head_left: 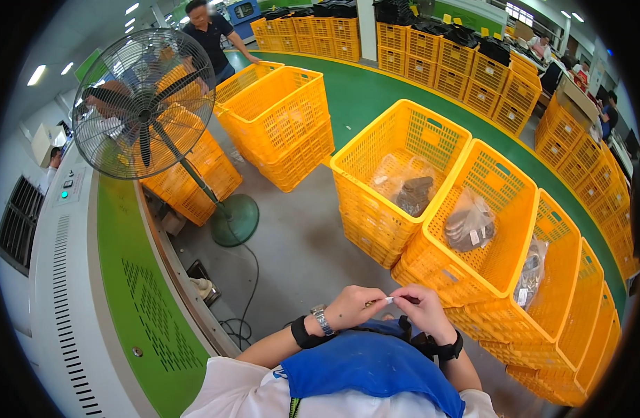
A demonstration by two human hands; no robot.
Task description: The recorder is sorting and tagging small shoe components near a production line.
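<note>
My left hand (353, 307) and my right hand (424, 311) meet in front of my blue apron (365, 366). Between their fingertips is a small white piece (389, 299), pinched from both sides; it is too small to tell its kind. A yellow crate (466, 280) stands just beyond my right hand. In it lies a clear plastic bag of dark, flat pieces (469, 223) with a white label on it. The crate to its left (365, 177) holds another clear bag with dark contents (415, 194).
More yellow crates (564, 327) run along my right. A pedestal fan (144, 115) stands ahead left, its cable (254, 285) on the floor. A green and grey machine (128, 279) borders my left. A person (212, 38) touches stacked crates (275, 118) farther off.
</note>
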